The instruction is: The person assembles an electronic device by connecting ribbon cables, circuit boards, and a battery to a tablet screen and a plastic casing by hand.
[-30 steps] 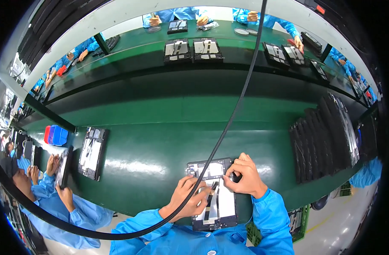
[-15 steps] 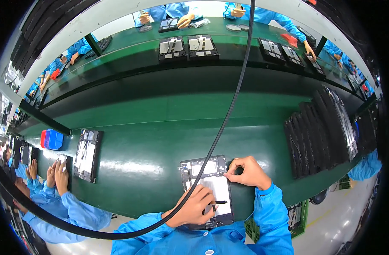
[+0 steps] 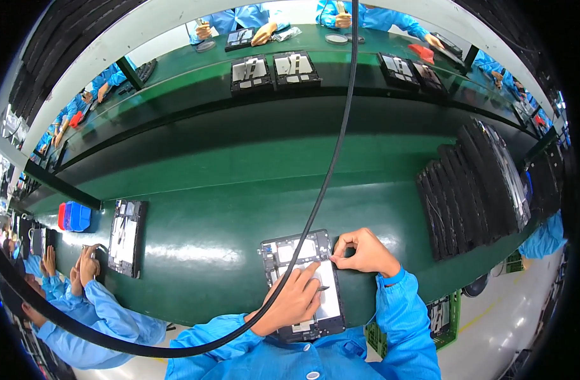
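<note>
An opened tablet-like device (image 3: pixel 328 297), with a black frame, boards along its top and a bright silvery middle, lies on the bench right in front of me. My left hand (image 3: pixel 294 299) rests over its left and middle part, index finger stretched toward the boards. From under those fingers pokes a thin dark pointed piece (image 3: pixel 324 288); its rest is hidden by the hand, so its kind is unclear. My right hand (image 3: pixel 364 252) pinches thumb and forefinger together at the device's upper right edge; whatever lies between the fingertips is too small to make out.
A black cable (image 3: pixel 331 171) hangs across the view, passing over my left hand. Black device housings stand in a stack (image 3: pixel 470 196) at right. Another opened device (image 3: pixel 126 237) and a blue bin (image 3: pixel 78 216) are at left, near a co-worker's hands (image 3: pixel 85 266). A shelf with devices (image 3: pixel 295 67) runs behind.
My left hand has slid up the device, its index finger now stretched toward the boards. My right hand keeps its pinch at the edge. A co-worker's hand at back right has moved away from the shelf.
</note>
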Demonstrator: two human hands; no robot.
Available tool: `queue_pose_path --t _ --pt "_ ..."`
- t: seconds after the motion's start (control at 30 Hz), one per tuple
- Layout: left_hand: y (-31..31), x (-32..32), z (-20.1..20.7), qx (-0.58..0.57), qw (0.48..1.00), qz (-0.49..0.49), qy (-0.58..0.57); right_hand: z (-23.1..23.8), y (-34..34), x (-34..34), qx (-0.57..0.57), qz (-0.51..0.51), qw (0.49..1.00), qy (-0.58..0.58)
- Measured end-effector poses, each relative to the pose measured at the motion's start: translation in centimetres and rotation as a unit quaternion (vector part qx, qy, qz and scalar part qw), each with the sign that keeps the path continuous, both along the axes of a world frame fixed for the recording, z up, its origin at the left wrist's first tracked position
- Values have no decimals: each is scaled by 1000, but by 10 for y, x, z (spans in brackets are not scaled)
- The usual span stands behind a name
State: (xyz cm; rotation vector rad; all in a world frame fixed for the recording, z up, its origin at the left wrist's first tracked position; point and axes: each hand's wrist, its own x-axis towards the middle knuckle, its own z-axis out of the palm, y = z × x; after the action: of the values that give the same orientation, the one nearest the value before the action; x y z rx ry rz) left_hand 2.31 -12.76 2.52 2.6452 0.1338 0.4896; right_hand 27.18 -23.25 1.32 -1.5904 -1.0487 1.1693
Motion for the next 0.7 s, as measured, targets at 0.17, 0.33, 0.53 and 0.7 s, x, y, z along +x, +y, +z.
queue_pose_path --t 0.17,0.33,0.53,0.7 --pt "0 -1 -1 2 1000 -2 -4 0 0 2 0 12 1000 -4" --pt "-3 -2 -3 13 1000 -3 -7 1 0 2 29 10 999 -20" --pt "-1 1 0 -3 1000 -4 -9 3 0 2 22 11 1000 -8" --pt "1 4 1 -10 1000 -12 -22 6 1 0 8 12 1000 -9"
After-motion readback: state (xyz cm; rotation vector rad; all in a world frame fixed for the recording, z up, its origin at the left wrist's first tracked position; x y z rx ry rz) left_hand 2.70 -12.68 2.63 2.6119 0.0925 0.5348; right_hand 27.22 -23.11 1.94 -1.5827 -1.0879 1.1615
